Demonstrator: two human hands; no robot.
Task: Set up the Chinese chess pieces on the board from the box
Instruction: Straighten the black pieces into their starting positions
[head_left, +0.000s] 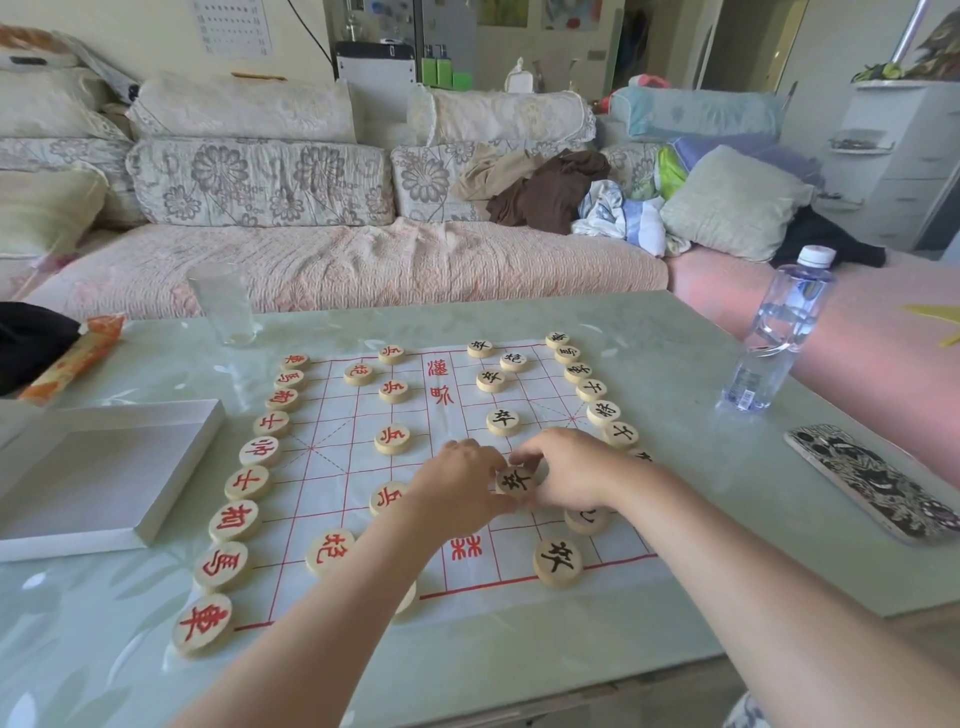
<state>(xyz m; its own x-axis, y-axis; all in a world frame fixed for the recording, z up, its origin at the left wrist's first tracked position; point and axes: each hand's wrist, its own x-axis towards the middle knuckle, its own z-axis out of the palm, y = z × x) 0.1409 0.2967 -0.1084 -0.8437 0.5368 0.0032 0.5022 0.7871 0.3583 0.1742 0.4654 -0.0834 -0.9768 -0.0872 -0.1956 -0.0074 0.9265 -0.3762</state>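
I am recording the board (332, 467) lying on the table (675, 364); box (104, 467) left of it, glass (223, 304) behind, bottle (779, 332) and phone (872, 483) right; my left hand (457, 478) and right hand (571, 473) pinching a piece (516, 481) over it.

Round wood pcs (393, 439) on white board (332, 488)

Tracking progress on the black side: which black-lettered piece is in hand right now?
The black-lettered piece between the left hand and right hand, near mid-board; all other black ones sit unheld.
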